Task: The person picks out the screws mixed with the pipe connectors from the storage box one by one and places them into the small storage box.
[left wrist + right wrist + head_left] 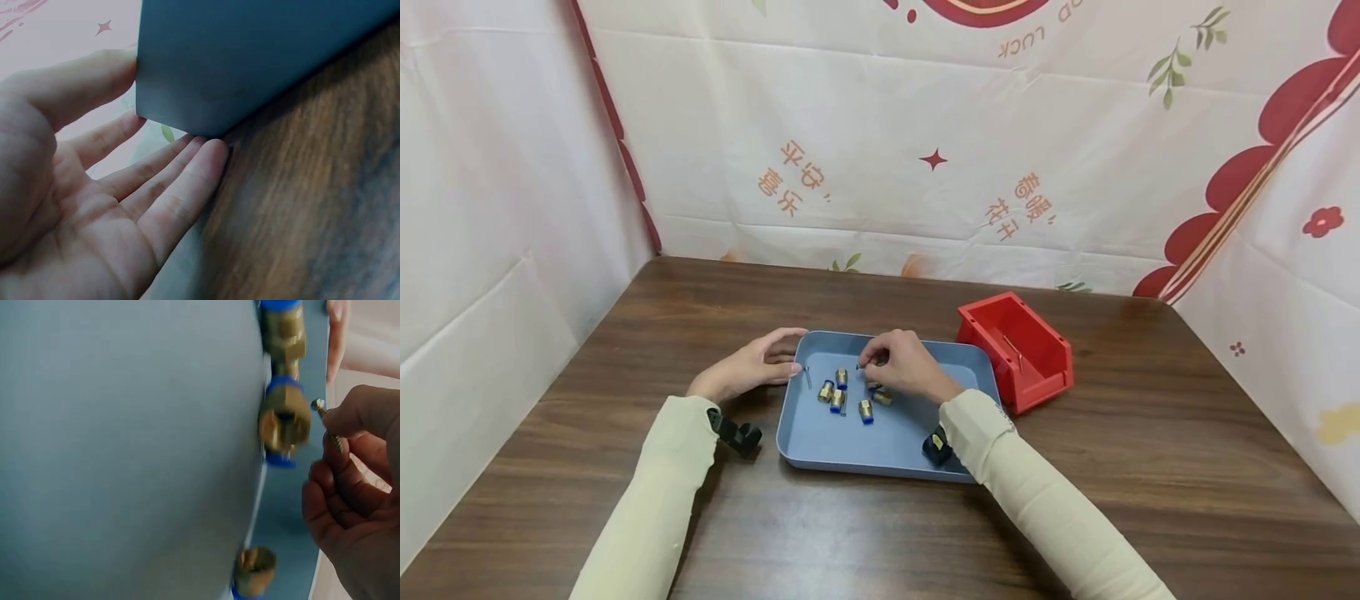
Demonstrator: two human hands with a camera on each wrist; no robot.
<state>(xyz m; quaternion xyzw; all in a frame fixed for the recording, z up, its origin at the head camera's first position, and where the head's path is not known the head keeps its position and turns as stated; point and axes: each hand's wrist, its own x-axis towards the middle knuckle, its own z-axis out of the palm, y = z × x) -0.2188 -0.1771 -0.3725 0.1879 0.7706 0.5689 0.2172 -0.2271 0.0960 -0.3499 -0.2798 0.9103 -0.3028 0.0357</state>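
Observation:
My right hand [906,365] is over the back middle of the blue-grey tray [850,464], pinching a small screw [319,405] between thumb and fingers. In the right wrist view its head and threaded tip stick out past the fingertips. Brass fittings [866,412] with blue rings lie in the tray, several of them left of and below that hand. One loose screw [808,377] is by the left wall and another [843,405] beside the fittings. My left hand [751,364] touches the tray's left back corner, fingers extended, with thumb at the rim.
Against the tray's right side stands a red bin [1032,392] with a few thin screws [1012,343] inside. Everything rests on a brown wooden table [760,517]. A printed cloth [880,108] hangs behind the table and along its sides.

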